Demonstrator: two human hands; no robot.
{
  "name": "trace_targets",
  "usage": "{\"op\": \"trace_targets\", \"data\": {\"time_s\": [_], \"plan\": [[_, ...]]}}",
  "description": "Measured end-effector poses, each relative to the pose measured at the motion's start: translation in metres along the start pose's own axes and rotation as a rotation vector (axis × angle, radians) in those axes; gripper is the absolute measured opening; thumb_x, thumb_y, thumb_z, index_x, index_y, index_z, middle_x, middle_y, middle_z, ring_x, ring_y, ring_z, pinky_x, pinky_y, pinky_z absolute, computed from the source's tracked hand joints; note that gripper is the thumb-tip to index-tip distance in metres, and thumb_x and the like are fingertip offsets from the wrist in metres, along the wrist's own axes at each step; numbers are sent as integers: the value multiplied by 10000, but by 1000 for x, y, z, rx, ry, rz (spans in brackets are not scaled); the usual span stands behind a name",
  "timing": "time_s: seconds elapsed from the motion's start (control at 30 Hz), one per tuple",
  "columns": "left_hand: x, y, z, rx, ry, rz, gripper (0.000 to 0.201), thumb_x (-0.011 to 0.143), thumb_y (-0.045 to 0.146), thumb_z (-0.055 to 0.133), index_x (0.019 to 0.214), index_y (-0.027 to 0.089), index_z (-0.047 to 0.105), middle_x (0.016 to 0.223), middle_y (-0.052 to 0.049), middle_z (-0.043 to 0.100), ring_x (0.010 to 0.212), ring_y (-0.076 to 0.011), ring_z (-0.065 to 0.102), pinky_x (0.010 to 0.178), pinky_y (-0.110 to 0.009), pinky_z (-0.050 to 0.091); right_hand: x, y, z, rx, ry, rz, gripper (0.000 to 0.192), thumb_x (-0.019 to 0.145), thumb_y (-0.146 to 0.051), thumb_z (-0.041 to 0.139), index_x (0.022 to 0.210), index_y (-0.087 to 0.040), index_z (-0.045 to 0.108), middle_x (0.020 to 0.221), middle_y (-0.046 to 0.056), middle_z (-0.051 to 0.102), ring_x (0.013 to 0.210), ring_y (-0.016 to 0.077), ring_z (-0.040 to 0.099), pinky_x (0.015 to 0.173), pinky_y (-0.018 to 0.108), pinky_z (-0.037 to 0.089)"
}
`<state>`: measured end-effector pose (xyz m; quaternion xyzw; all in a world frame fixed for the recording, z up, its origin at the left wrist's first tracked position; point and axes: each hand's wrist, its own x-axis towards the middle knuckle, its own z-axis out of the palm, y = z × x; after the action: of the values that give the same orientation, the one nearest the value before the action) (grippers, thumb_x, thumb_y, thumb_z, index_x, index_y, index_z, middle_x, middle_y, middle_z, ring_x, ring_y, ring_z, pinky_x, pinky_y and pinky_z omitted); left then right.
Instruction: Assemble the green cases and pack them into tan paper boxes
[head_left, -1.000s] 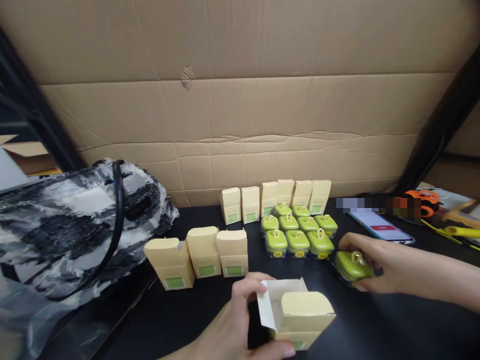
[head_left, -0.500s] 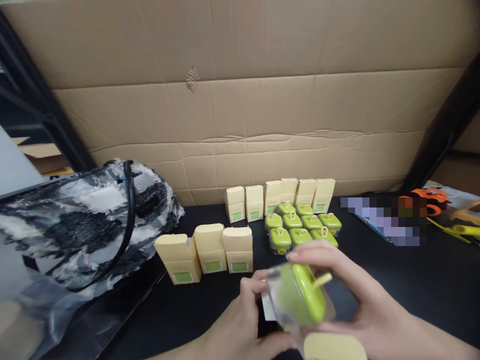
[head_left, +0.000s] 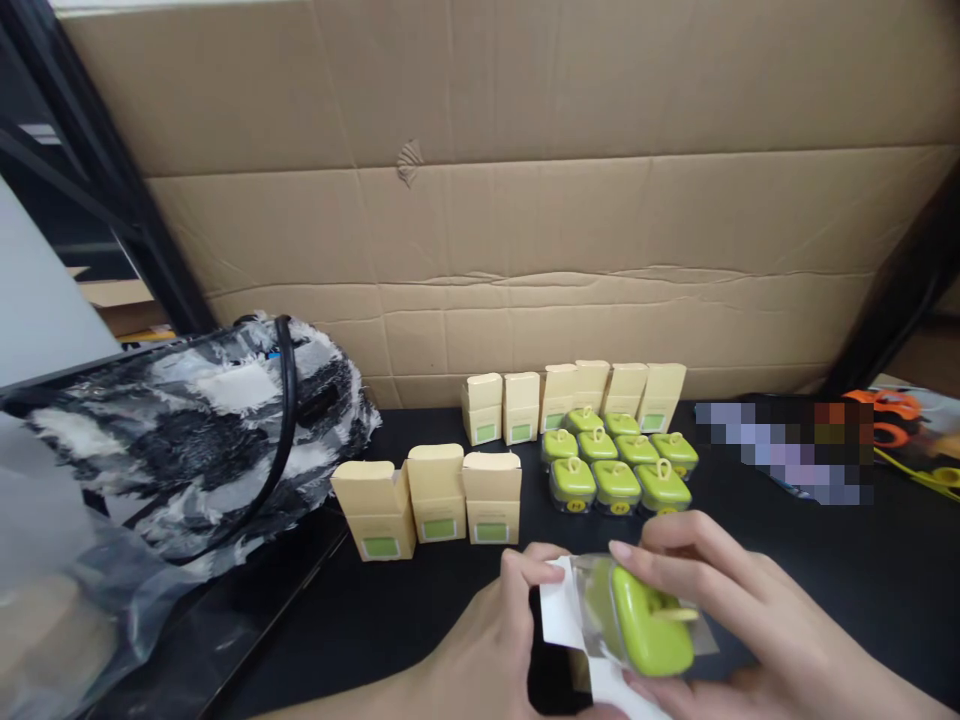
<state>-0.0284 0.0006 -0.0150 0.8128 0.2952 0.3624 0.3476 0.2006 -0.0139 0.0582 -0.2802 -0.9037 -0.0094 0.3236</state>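
In the head view, my right hand point(head_left: 720, 600) is closed around a small clear container with a glossy green lid point(head_left: 649, 620) and a pale yellow loop on top. Clear plastic film shows around it. The container lies tilted on its side at the mouth of a small box with white inner flaps point(head_left: 562, 605). My left hand point(head_left: 510, 630) grips that box, whose dark opening shows below the flaps. Beyond my hands, several matching green-lidded containers point(head_left: 616, 485) stand in rows on the black table point(head_left: 420, 640).
Three open cream boxes with green labels point(head_left: 435, 495) stand left of centre, and several more point(head_left: 521, 410) stand at the back by the cardboard wall point(head_left: 480, 220). A black-and-white furry bag point(head_left: 217, 430) and clear plastic point(head_left: 90, 600) lie left; an orange item point(head_left: 892, 415) sits right.
The container has shifted right and slightly down, its loop now pointing right. The box's white flaps show more clearly. The whole view has swung slightly left.
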Motion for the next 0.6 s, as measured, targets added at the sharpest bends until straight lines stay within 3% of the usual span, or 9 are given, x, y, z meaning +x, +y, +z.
{"op": "trace_targets", "data": {"time_s": [0.1, 0.2, 0.37, 0.53, 0.6], "plan": [[0, 16, -5, 8, -29, 16, 592, 759, 489, 692, 1042, 256, 227, 1242, -185, 475, 1092, -317, 590, 873, -482, 487, 2, -1, -2, 43, 21, 73, 555, 770, -272, 720, 1237, -256, 421, 1051, 74, 591, 919, 207, 667, 714, 232, 593], [1, 24, -8, 11, -17, 53, 499, 830, 475, 627, 1047, 260, 232, 1228, -170, 496, 1080, -288, 603, 869, -453, 501, 3, -1, -1, 44, 41, 98, 462, 796, -282, 696, 1190, -269, 457, 1053, 65, 601, 937, 205, 656, 718, 237, 586], [2, 22, -7, 84, 15, 81, 494, 830, 490, 623, 1061, 277, 242, 1193, -140, 542, 1034, -279, 636, 831, -444, 529, 6, -5, 2, 24, -23, 99, 314, 812, -240, 652, 1098, -211, 525, 954, 74, 594, 841, 203, 615, 678, 290, 573], [0, 20, -7, 110, 17, 19, 514, 811, 525, 627, 1040, 264, 248, 1203, -170, 556, 1035, -299, 644, 836, -455, 535, 8, -7, 5, 40, -139, 64, 124, 873, -162, 527, 964, -191, 606, 889, 76, 554, 787, 192, 564, 664, 324, 539], [0, 20, -8, 110, 11, 5, 517, 808, 522, 631, 1038, 259, 250, 1214, -179, 553, 1039, -301, 643, 846, -456, 533, 7, -6, 6, 46, -163, 71, 176, 893, -125, 469, 863, -200, 626, 892, 74, 538, 784, 185, 557, 664, 319, 525]]}}
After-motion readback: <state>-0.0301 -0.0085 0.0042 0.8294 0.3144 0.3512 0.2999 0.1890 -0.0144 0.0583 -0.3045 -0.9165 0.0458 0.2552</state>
